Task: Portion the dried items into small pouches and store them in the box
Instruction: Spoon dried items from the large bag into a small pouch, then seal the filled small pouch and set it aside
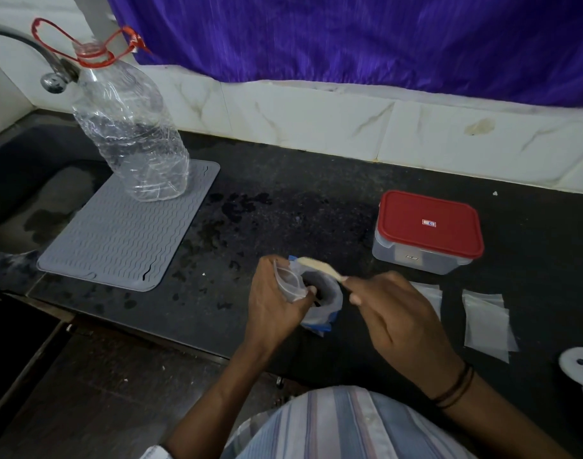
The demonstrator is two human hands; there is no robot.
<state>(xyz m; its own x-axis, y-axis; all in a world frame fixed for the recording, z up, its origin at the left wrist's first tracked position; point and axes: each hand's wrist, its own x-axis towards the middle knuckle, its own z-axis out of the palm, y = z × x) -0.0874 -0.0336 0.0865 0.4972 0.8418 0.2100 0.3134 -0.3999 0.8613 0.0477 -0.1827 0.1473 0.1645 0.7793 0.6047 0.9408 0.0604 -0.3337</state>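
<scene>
On the black stone counter [283, 207], just in front of the person's striped shirt [343, 425], both hands work over an open plastic bag [326, 303] with blue printing at its edges. The left hand [277, 303] pinches a small clear zip pouch [288, 281] between thumb and fingers, holding it upright at the left rim of the bag. The right hand [392, 313] grips the handle of a pale wooden spoon [320, 266], whose bowl points up and to the left, above the bag's mouth and close to the top of the pouch. The bag's inside looks dark; what it holds cannot be made out.

To the right of the right hand, flat empty pouches [485, 323] lie on the counter in two small heaps, the nearer heap partly hidden behind the hand. Behind them stands a clear storage box [426, 256] with its red lid [429, 223] closed, well apart from the bag.

Far to the left, a grey ribbed silicone mat [118, 233] lies beside the sink [25, 180], and a large empty clear bottle [131, 134] with a red carrying ring stands on the mat's back corner, below a metal tap [52, 74]. Purple cloth [349, 34] hangs over the white tiled wall behind. A white device [581, 362] with dark buttons shows at the right edge.
</scene>
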